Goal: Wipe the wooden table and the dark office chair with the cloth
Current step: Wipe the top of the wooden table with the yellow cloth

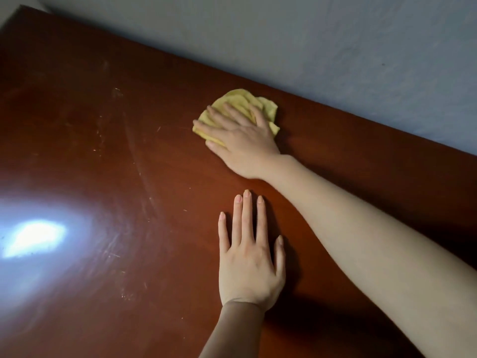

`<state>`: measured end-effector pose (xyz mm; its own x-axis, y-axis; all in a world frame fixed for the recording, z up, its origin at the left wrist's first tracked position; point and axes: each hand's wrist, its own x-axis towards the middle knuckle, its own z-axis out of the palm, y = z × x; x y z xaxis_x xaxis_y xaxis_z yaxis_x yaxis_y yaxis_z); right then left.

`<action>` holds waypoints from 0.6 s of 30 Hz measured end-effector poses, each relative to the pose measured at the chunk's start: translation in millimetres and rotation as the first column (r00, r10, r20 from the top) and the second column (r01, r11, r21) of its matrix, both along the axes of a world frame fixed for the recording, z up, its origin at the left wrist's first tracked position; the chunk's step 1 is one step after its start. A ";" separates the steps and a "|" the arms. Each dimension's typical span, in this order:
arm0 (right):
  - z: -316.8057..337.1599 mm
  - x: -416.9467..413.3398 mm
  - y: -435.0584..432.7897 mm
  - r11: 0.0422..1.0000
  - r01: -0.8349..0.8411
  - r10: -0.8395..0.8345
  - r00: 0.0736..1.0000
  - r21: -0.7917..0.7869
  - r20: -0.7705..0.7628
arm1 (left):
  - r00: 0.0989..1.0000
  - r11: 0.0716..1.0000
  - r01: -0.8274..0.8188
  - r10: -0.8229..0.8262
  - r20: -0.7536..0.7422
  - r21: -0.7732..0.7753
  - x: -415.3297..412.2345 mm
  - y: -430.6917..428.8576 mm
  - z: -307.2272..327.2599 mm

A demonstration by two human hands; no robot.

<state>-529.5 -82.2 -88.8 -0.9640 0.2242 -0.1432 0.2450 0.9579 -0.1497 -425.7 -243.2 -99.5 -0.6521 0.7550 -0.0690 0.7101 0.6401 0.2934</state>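
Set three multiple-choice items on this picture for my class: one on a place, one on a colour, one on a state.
1. Where is the cloth? A. On the table, near the wall. B. On a chair. C. On the floor.
2. What colour is the cloth? A. Blue. B. Yellow. C. White.
3. How is the left hand? A. Clenched. B. Gripping the cloth. C. Flat on the table.
Key: 1 A, it lies beside the wall; 2 B, plainly yellow; 3 C, it lies spread on the table.
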 end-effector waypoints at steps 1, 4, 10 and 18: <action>0.8 8.2 -6.2 0.999 -0.038 0.038 0.999 -0.005 -0.004 | 1.000 1.000 0.003 -0.003 -0.002 -0.003 -0.6 -0.4 -0.2; 5.6 45.6 -12.0 0.991 -0.136 0.136 0.990 -0.014 0.021 | 1.000 1.000 0.003 -0.003 -0.006 -0.007 -1.2 -0.5 -0.7; 12.9 137.0 18.3 1.000 -0.024 0.024 0.996 0.001 0.085 | 1.000 1.000 -0.002 0.002 -0.004 -0.024 -2.0 -0.1 2.1; 12.0 214.0 83.1 0.921 0.389 -0.390 0.919 0.020 0.067 | 1.000 1.000 0.000 0.000 -0.001 -0.014 -3.9 -0.8 2.5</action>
<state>-315.4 0.9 -76.8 -0.7882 0.5810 -0.2029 0.6083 0.7855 -0.1141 -429.6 -244.0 -97.0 -0.6521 0.7541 -0.0784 0.7105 0.6439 0.2838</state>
